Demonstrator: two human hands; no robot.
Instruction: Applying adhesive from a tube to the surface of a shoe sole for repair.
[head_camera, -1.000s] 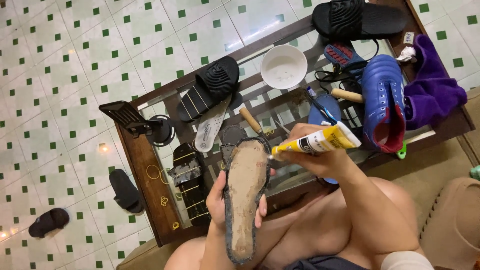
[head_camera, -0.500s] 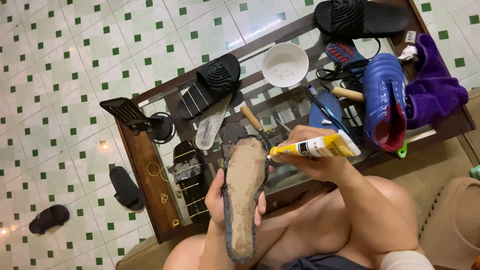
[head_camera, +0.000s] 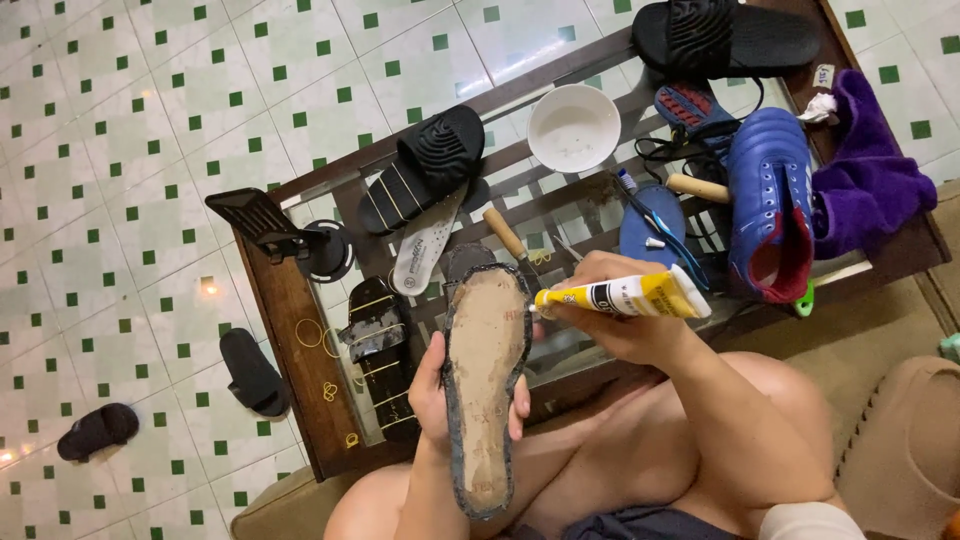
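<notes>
Now left hand (head_camera: 440, 385) clasps worn shoe sole (head_camera: 485, 385) upright over near edge of desk (head_camera: 290, 310); right hand (head_camera: 610, 320) squeezes yellow glue tube (head_camera: 625, 297), nozzle at sole's right rim; best run thin even bead, sole steady

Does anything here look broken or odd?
Yes. The shoe sole in the left hand is detached from any shoe, its inner face rough and brown. The right hand holds a yellow tube at its edge.

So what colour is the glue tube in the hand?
Yellow with a white band, held in the right hand; the glue tube shows best in the head view.
</notes>
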